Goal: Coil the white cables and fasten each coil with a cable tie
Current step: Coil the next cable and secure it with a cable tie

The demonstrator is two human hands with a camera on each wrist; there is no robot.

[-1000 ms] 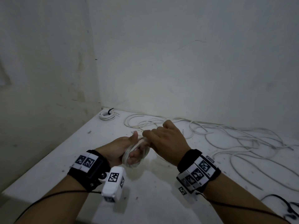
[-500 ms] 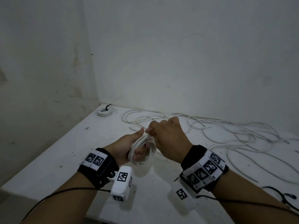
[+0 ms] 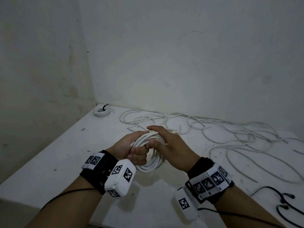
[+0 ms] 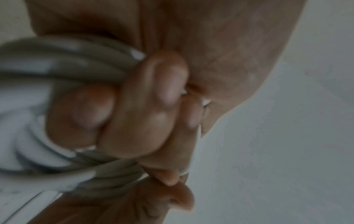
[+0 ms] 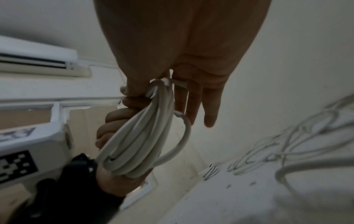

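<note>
Nearest, at lower centre of the head view, the left hand [image 3: 134,150] grips a coil [image 3: 153,155] of white cable, fingers curled through its loops. The right hand [image 3: 172,145] lies against the coil's far side with fingers straight (thumb on top). Beyond, loose cables [image 3: 213,132] sprawl over the white table [image 3: 49,162]; a tied coil [image 3: 101,111] sits in the far left corner.

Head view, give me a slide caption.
Left hand grips a white coil; right hand steadies it above the table.
</note>
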